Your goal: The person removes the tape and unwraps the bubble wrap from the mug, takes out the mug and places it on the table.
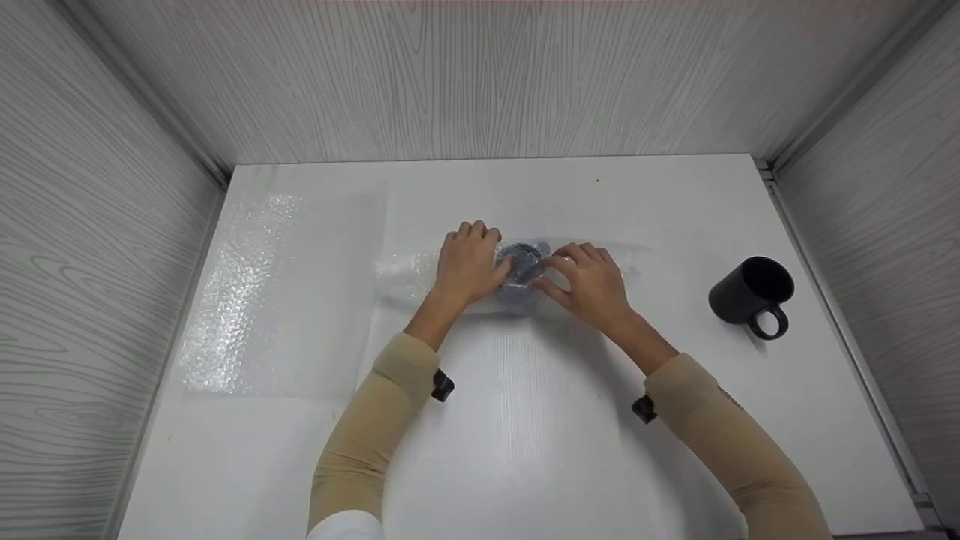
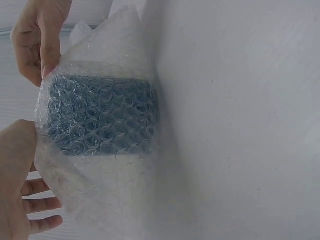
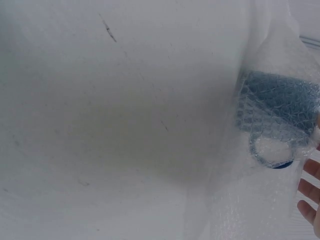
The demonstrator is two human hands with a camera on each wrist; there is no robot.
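Observation:
Near the middle of the white table a blue mug (image 2: 105,115) stands in bubble wrap (image 1: 409,274), which stretches out to both sides of it. Through the wrap its ring-shaped handle (image 3: 256,154) shows in the right wrist view. My left hand (image 1: 466,264) is on the mug's left side, its thumb touching the wrapped top. In the left wrist view the other left fingers extend loosely beside the wrap. My right hand (image 1: 589,283) pinches an edge of the bubble wrap between thumb and fingers at the mug's upper right.
A flat sheet of bubble wrap (image 1: 300,300) lies on the left of the table (image 1: 510,450). Toward the right edge stands a black mug (image 1: 739,296), its handle facing the near side. Grey wood-grain panels (image 1: 465,82) rise behind and at both sides.

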